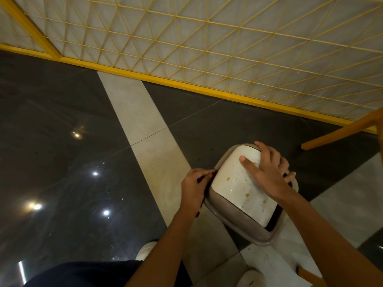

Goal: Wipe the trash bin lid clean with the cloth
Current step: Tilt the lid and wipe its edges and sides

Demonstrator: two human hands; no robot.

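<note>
Lid: one, white, several orange spots.
Left hand: fingers pinch the grey rim.
Right hand: fingers curl over the lid's edge.

Dark glossy floor tiles, ceiling-light glare spots at left. Pale grey tile strip runs diagonally across floor. Far edge: yellow-framed lattice panel, white surface behind. Right edge: orange bar, possibly wooden chair leg.
</note>
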